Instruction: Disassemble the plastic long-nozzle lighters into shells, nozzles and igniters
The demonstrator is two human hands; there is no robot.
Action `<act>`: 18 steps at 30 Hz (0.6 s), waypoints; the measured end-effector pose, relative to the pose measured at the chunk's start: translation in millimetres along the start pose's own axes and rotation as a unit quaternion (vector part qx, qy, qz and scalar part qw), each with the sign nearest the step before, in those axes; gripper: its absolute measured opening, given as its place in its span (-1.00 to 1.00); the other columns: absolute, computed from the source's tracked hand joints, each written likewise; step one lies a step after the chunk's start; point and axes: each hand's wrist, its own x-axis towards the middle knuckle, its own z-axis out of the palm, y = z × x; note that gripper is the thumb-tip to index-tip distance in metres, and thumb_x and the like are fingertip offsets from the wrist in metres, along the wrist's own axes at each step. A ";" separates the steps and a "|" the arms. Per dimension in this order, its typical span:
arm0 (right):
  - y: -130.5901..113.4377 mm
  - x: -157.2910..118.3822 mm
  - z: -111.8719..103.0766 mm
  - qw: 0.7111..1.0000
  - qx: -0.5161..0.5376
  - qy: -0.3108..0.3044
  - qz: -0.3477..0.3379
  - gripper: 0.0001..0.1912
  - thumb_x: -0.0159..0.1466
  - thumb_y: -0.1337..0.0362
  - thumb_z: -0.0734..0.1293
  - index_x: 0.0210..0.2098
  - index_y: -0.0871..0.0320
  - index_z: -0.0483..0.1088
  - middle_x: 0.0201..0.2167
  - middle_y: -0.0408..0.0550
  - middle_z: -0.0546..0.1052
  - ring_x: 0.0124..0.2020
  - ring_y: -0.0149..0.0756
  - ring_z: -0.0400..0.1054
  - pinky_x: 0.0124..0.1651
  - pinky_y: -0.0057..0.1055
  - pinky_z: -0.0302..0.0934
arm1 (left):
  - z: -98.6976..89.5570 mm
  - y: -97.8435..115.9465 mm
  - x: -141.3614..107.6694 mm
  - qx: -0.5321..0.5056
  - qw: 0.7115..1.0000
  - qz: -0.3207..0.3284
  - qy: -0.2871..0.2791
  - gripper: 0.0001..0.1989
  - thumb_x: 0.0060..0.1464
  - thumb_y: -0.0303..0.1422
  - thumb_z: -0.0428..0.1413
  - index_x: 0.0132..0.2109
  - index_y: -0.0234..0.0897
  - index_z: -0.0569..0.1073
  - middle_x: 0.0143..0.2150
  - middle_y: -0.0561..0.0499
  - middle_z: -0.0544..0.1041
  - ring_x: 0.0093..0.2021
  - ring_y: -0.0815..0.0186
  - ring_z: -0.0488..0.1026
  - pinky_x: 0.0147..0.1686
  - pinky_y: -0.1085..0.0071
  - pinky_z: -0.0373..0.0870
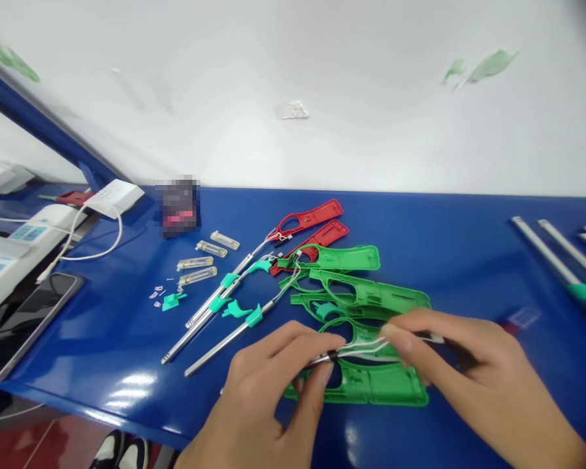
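My left hand (268, 384) pinches a thin metal rod (318, 359) near its black-banded end, thumb below and index finger above. White wires (364, 352) run from that end to my right hand (473, 365), whose thumb and index finger are closed on them. A small white connector (435, 338) shows beyond the right fingertips. Beneath both hands lie green plastic handle shells (395, 387), each with a ring-shaped opening. Three similar metal rods (202, 312) with wires and teal clips (254, 316) rest to the left, their wired ends by the red handle shells (329, 212).
Several clear plastic pieces (198, 277), a small teal part (172, 301) and tiny bits lie left on the blue table (449, 241). A phone (39, 322), power strip (17, 238) and cabled white box (114, 197) are farther left. More rods (547, 251) lie right.
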 end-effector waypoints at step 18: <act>-1.7 0.0 -2.5 1.000 -0.020 -0.020 -0.014 -0.66 0.45 0.01 0.34 -0.36 -0.02 0.62 -0.45 -0.25 0.67 -0.49 -0.35 0.55 -0.55 -0.48 0.25 | -3.9 0.4 -0.9 0.007 1.000 -0.016 -0.010 -0.75 0.35 -0.35 0.17 0.08 0.14 0.55 -0.09 0.23 0.72 -0.19 0.29 0.72 -0.50 0.53 0.67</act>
